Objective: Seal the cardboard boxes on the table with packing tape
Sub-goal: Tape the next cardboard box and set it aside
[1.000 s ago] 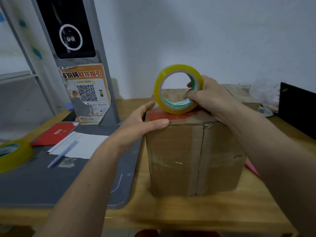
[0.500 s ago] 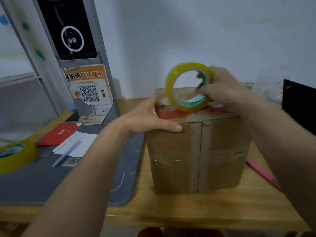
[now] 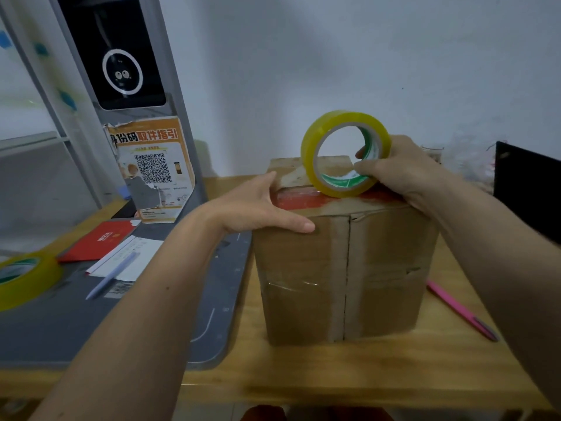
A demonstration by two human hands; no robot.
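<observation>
- Head view: the right hand point(image 3: 403, 171) grips the tape roll point(image 3: 344, 153), fingers curled through the core and over the rim at its 3 o'clock side.
- The roll stands on edge, its lowest point touching the top of the box point(image 3: 343, 275) at the near edge, above a red strip.
- The left hand point(image 3: 258, 208) lies flat on the box's top corner at the roll's 8 o'clock, fingers straight, thumb stretched along the front upper edge; it holds nothing.
- The box stands upright on the table point(image 3: 364, 369), with a vertical seam down its front face and old clear tape across it.
- A pink pen point(image 3: 461, 309) lies on the table at the box's 4 o'clock, just beside it.
- At the box's 9 o'clock a grey mat point(image 3: 121, 329) carries a second roll point(image 3: 24, 278), a red booklet point(image 3: 97, 241), a paper point(image 3: 127, 259) and a pale pen point(image 3: 112, 276).
- A QR poster point(image 3: 151, 171) leans at 10 o'clock, against a grey stand.
</observation>
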